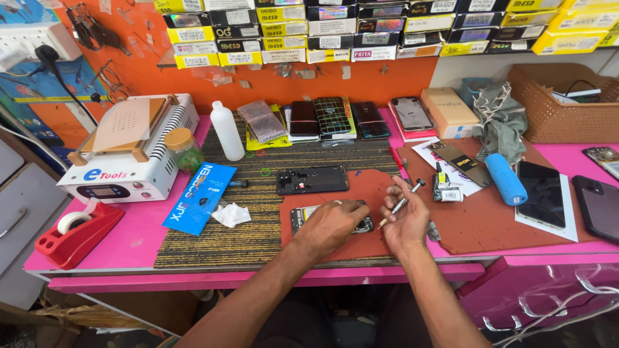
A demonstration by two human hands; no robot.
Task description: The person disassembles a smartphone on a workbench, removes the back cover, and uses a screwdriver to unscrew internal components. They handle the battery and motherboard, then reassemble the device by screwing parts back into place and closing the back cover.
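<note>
Pressing down on an opened phone (303, 218), the left hand (332, 222) lies flat over it with fingers together, covering most of the phone. The phone rests on a brown mat (477, 225) near the front edge of the pink desk (129, 245), about midway along it. The right hand (406, 219) sits just beside the phone on its right, fingers pinching a screwdriver (403, 201) that points up and away from the front edge. A black frame (313, 180) lies just behind the phone, toward the back edge. A blue roller (506, 179) and a dark tablet (543, 193) lie toward the right edge. A white machine (129, 151) stands near the back left corner, and a red tape dispenser (77, 235) at the front left corner.
</note>
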